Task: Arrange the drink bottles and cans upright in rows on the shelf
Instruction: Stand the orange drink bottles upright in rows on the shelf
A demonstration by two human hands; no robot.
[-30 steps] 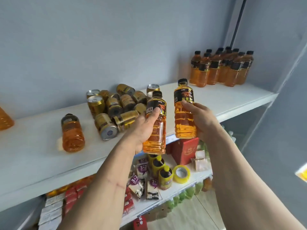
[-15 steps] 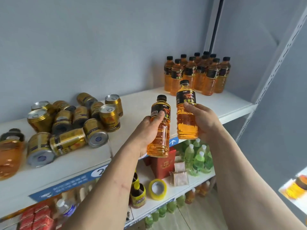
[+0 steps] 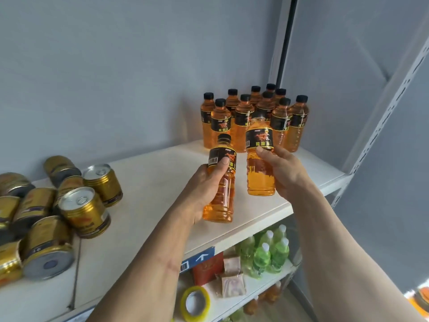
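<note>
Head view: hands [image 3: 204, 191] gripping upright bottles [image 3: 220, 182]

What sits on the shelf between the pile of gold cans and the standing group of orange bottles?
In the head view, only bare white shelf separates the gold cans from the standing bottles; nothing rests there.

Soft even daylight, wide-angle bending, slight blur.

Left hand [image 3: 204, 189] gripping one orange bottle [image 3: 220, 182], right hand [image 3: 283, 173] gripping a second orange bottle [image 3: 260, 159], both upright above the white shelf [image 3: 148, 182]. Standing bottle group [image 3: 253, 115] at the back right corner. Gold cans [image 3: 53, 212] heaped at left, most on their sides.
</note>
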